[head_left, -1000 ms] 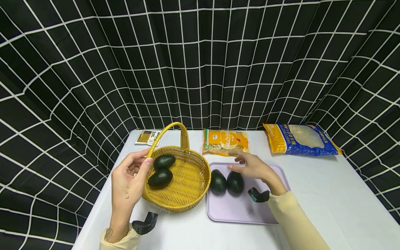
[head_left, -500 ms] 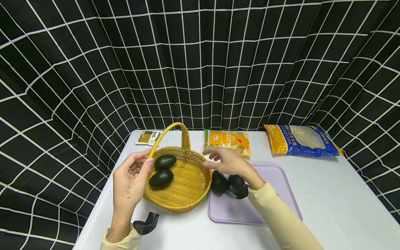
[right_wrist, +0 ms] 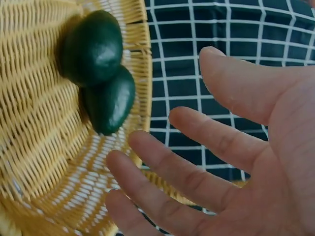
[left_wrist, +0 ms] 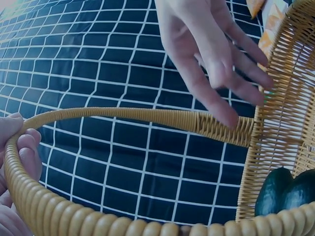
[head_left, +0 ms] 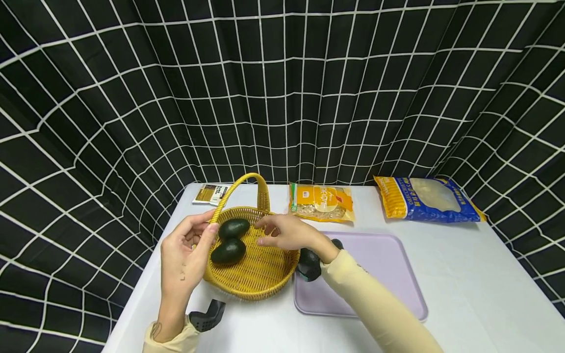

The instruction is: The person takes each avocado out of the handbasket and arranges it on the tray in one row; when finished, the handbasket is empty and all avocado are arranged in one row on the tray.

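My left hand (head_left: 183, 252) grips the side of the handle (left_wrist: 113, 116) of a yellow woven basket (head_left: 253, 293). Two dark green avocados lie together in the basket's left part, one avocado (head_left: 234, 228) behind the other avocado (head_left: 228, 251). Over the right side of the basket is my right hand (head_left: 289, 232), its fingers spread and holding nothing, pointing toward those avocados. In the right wrist view that hand (right_wrist: 231, 172) is palm-up to the camera, apart from the fruit. On the lilac tray (head_left: 379, 279), two more avocados are mostly hidden by my right wrist; one avocado (head_left: 337, 243) peeks out.
An orange bag of grains (head_left: 321, 202) lies behind the tray. Further right is a blue and yellow pasta bag (head_left: 428, 198). A small flat packet (head_left: 209, 193) lies at the back left. A black gridded curtain (head_left: 282, 98) surrounds the white table (head_left: 468, 274).
My right hand has moved left, from above the tray to over the basket, with nothing in it. My left hand keeps holding the handle. The avocados in the basket stay put.
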`<state>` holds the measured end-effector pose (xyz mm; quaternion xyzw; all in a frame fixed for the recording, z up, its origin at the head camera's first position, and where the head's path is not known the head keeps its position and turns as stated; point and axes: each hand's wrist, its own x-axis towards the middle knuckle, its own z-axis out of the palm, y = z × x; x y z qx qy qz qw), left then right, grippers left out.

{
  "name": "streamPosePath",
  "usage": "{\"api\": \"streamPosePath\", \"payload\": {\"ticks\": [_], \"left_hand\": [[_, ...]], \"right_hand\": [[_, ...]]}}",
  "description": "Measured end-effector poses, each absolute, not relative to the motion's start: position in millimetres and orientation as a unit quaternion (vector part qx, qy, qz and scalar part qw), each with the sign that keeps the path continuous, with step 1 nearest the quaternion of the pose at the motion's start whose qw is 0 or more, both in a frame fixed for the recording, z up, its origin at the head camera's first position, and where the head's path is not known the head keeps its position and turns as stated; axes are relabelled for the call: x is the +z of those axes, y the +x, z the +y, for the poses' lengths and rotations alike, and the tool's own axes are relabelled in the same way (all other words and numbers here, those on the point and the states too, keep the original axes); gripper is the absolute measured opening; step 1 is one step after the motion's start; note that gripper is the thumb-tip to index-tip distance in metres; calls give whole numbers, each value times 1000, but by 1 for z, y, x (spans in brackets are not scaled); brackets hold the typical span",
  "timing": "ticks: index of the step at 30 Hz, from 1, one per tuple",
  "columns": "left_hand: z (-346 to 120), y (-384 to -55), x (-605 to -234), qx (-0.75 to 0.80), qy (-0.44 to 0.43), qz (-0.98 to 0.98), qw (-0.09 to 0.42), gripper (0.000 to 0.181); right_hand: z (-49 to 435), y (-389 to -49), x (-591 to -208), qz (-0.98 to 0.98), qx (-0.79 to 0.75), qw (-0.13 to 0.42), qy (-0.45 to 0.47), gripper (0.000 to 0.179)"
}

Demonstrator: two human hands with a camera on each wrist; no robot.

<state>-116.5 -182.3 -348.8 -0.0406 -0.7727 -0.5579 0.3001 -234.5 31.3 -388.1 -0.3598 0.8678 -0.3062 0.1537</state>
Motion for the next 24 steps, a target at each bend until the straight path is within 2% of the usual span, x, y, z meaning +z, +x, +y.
{"api": "streamPosePath", "payload": {"ticks": [9,24], "left_hand": [[-183,-116,-349,-557,-37,-775,295,22],[-183,-117,-349,-552,-30,-780,292,21]], "right_hand": [[4,-239,-396,864,-275,164,-390,41],[-34,-242,-400,872,-190,175,-415,48]]}}
